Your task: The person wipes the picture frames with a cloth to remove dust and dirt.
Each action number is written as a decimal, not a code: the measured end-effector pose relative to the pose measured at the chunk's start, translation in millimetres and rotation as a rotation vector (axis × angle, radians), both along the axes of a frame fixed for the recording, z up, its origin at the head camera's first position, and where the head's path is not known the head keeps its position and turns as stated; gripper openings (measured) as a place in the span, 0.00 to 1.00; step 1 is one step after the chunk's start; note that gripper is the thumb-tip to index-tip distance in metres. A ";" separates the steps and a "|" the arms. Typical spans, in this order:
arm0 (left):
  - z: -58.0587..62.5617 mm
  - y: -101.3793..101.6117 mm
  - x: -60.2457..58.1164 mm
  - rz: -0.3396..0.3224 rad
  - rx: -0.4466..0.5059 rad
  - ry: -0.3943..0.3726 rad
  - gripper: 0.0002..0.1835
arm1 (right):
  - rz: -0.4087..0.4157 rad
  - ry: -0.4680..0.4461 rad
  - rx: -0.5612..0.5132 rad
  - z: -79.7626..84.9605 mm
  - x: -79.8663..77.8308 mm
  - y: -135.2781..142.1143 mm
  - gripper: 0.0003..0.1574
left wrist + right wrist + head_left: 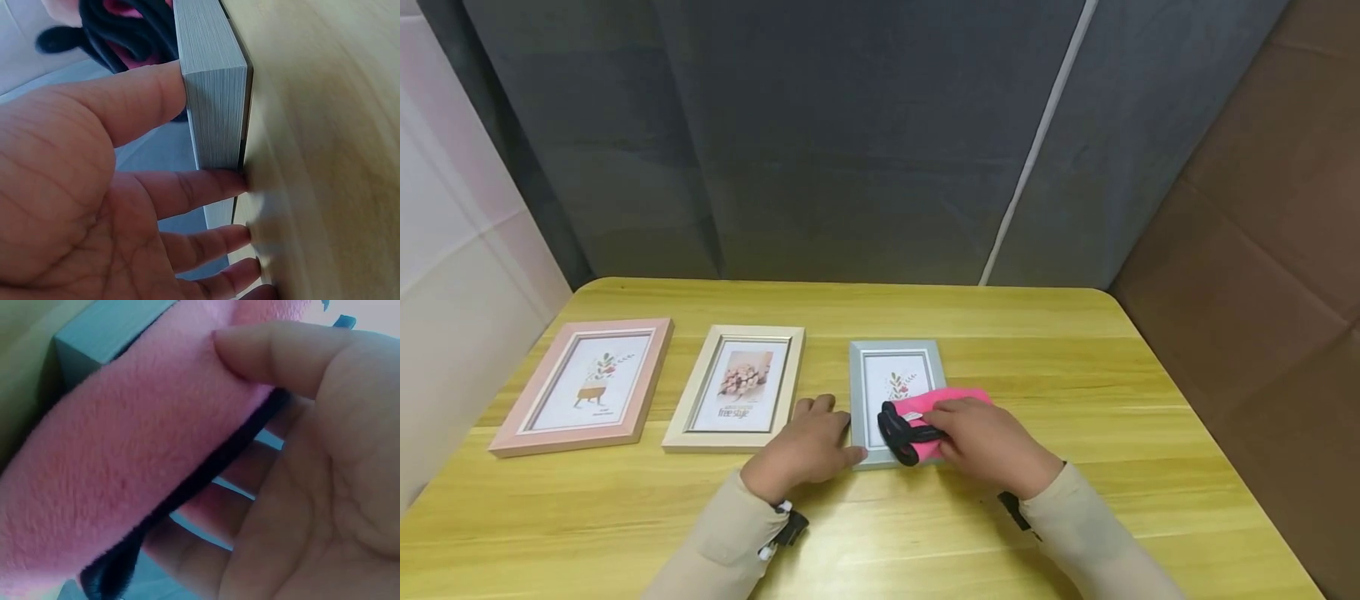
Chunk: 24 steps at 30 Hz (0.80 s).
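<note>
A light grey-blue picture frame [858,392] lies face up on the table, with a plant print in it. At its lower left corner, my left hand [808,442] holds it, the thumb [153,94] at the rim and the index finger [200,187] against its outer side. My right hand [992,442] grips a fluffy pink cloth [125,462] with black edging, thumb on one side and fingers behind. The cloth lies over the right part of the frame, hiding its lower right print area. A bunched black strip [898,433] of the cloth rests on the glass.
A cream picture frame [683,425] with a flower print lies left of my left hand. Farther left is a pink picture frame [651,375]. All rest on a wood-grain table [1037,333]. Dark grey fabric [850,150] hangs behind it, and a brown panel [1262,250] stands at right.
</note>
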<state>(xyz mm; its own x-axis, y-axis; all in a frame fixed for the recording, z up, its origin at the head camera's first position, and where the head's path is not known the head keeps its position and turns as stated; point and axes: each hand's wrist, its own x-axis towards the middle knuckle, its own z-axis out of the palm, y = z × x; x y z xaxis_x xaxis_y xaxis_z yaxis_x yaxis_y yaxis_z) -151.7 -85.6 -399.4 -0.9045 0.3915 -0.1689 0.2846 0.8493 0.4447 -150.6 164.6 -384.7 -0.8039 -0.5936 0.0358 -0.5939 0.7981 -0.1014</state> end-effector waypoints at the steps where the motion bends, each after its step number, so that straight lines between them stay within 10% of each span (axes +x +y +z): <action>1: -0.3 -0.1 -0.2 -0.001 -0.001 0.001 0.29 | -0.017 -0.003 0.008 -0.7 -2.9 -1.6 0.17; 14: -1.8 -0.4 -1.9 -0.012 -0.006 0.002 0.29 | -0.209 -0.195 -0.043 -6.7 -78.2 -14.3 0.30; 24: -0.5 0.1 -1.4 -0.018 -0.005 0.009 0.28 | -0.020 -0.160 -0.108 0.1 -54.6 4.2 0.16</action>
<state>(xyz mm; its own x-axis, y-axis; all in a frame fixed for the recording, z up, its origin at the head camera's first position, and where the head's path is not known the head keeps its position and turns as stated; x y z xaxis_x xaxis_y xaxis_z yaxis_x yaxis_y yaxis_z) -153.1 -85.5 -400.0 -0.8986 0.4073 -0.1631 0.3041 0.8461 0.4378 -205.2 168.8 -384.6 -0.8160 -0.5773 -0.0305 -0.5477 0.7889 -0.2786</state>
